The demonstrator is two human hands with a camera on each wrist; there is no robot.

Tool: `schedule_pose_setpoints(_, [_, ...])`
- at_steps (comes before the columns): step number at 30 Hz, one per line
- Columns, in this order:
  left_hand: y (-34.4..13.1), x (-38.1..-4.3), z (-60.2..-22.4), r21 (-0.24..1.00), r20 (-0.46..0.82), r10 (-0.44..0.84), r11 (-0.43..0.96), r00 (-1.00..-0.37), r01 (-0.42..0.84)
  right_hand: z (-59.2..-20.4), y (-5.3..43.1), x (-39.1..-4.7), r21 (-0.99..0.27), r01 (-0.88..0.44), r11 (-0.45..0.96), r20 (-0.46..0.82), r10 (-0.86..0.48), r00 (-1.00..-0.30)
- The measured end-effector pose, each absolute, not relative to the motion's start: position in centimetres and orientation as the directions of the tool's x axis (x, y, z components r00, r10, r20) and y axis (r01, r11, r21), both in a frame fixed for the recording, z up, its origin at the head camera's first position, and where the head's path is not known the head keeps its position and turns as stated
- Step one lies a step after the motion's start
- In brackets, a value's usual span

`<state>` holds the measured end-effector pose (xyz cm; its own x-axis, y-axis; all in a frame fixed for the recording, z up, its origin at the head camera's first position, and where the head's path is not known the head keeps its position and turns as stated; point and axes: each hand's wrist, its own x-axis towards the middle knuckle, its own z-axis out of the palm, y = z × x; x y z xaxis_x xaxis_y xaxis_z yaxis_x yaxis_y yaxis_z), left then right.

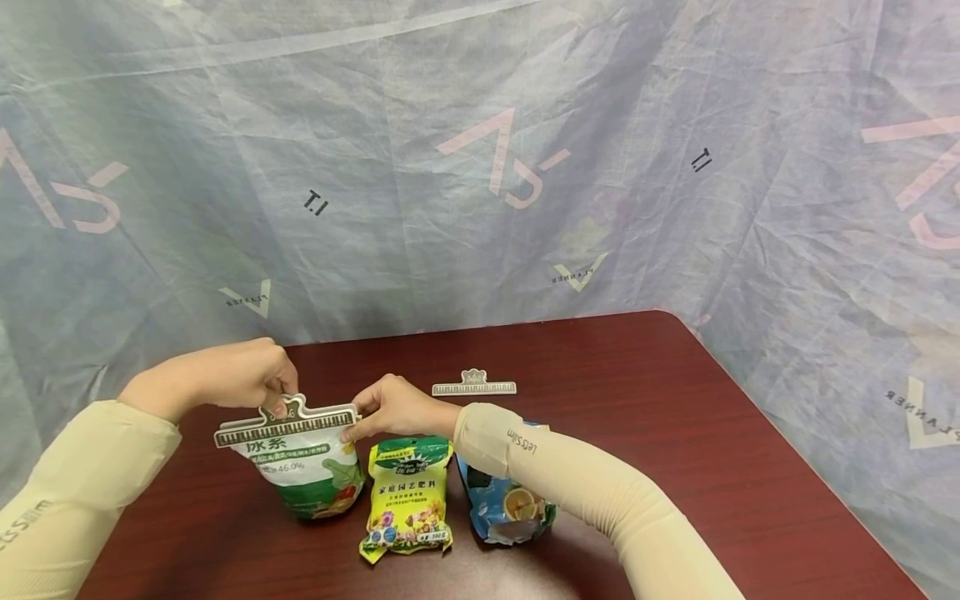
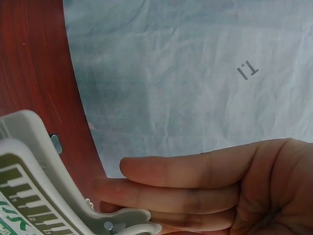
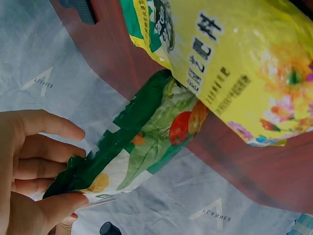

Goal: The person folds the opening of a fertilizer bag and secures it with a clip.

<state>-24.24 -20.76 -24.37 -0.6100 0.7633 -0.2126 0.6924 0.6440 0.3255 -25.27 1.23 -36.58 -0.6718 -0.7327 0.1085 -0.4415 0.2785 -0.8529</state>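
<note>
A white-and-green bag with vegetable pictures stands on the table at the left. A long bag clip with piano-key markings lies across its top. My left hand pinches the clip's raised handle from above, thumb in front. In the left wrist view the clip shows at the lower left, beside the extended fingers. My right hand pinches the bag's upper right corner. The right wrist view shows the thumb and fingers on either side of the bag's green side edge.
A yellow fertilizer bag lies right of the white-and-green bag, below my right hand. Farther right, a blue bag with an orange-slice picture is partly hidden by my right forearm. A second clip lies behind on the dark red table.
</note>
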Motion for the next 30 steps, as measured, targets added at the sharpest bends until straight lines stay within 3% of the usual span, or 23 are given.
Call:
schedule_pose_setpoints(12, [-20.7,-24.2,-25.1,0.331,-0.206,0.769,0.636,-0.605,0.697,-36.7,0.8,-25.3,-0.846,-0.401,0.352,0.08,-0.66,-0.747])
schedule_pose_setpoints(30, [-20.5,-24.5,-25.5,0.312,-0.191,0.782,0.621,-0.593,0.719,-36.9,0.8,-25.2,-0.839,-0.481,0.255,0.161,-0.728,-0.666])
